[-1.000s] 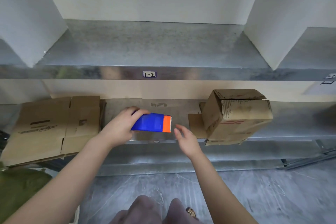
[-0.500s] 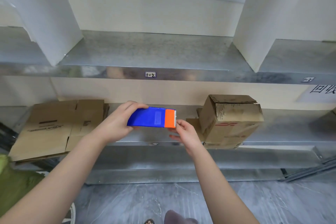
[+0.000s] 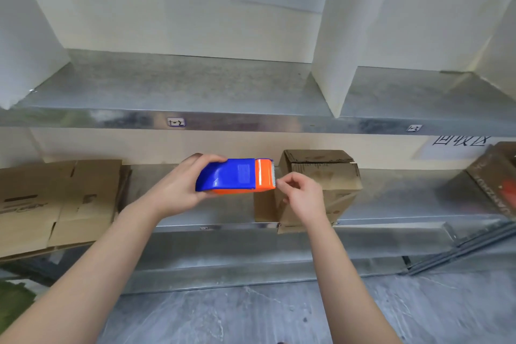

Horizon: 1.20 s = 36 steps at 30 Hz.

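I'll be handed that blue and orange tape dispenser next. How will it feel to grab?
The tape dispenser looks like rigid plastic, so probably stiff and light: the left hand holds it by one end. Its glossy shell may be slippery. The toothed edge by the right hand could nick fingers.

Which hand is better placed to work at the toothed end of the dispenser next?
Right. The right hand pinches at the toothed orange end of the tape dispenser, while the left hand grips the blue body at the far end, steadying it, so it is likely occupied.
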Tool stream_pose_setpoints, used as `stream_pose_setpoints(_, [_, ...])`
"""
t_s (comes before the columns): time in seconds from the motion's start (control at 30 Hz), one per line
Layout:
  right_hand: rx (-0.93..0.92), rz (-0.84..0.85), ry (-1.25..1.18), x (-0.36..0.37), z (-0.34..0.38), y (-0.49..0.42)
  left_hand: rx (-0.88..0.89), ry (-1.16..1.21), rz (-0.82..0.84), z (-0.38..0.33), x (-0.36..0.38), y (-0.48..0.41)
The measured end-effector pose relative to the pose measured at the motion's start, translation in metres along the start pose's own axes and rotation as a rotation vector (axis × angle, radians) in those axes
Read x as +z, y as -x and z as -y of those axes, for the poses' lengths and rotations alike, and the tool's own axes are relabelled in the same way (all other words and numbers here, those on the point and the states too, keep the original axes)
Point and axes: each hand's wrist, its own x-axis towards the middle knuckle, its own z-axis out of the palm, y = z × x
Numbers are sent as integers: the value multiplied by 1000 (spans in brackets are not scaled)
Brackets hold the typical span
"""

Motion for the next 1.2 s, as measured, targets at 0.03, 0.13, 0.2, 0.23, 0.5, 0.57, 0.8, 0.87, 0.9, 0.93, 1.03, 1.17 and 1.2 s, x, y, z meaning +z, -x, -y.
stream_pose_setpoints(0.03, [-9, -18, 8, -11, -1, -3, 9, 6, 3, -6, 5, -7])
stream_pose_setpoints(0.13, [31, -110, 34, -54, -9, -15, 30, 3, 6, -21, 15, -26])
stream_pose_setpoints(0.2, [102, -197, 14, -94, -24, -29, 27, -16, -37, -21, 15, -35])
stream_pose_setpoints(0.23, [132, -219, 14, -114, -31, -35, 17, -37, -52, -19, 13, -38])
stream_pose_setpoints(0.5, [262, -130, -156, -170, -73, -84, -85, -130, -12, -31, 32, -72])
stream_pose_setpoints(0.57, [296, -54, -220, -168, -78, -93, -115, -141, -13, -30, 36, -75])
stream_pose_setpoints(0.8, [379, 114, -429, -155, -76, -104, -210, -144, 8, -25, 41, -74])
stream_pose_setpoints(0.87, [387, 142, -449, -151, -74, -102, -216, -151, 22, -22, 38, -74])
stream_pose_setpoints(0.9, [386, 154, -458, -149, -73, -101, -219, -151, 32, -20, 34, -73])
stream_pose_setpoints(0.93, [386, 163, -467, -146, -71, -100, -219, -153, 40, -18, 30, -71])
stream_pose_setpoints(1.03, [390, 182, -496, -134, -65, -96, -217, -166, 45, -13, 16, -66])
stream_pose_setpoints(1.17, [398, 218, -562, -109, -56, -88, -230, -177, 71, -5, -5, -58])
stream_pose_setpoints(1.2, [397, 227, -576, -103, -53, -86, -241, -170, 74, -2, -10, -56])
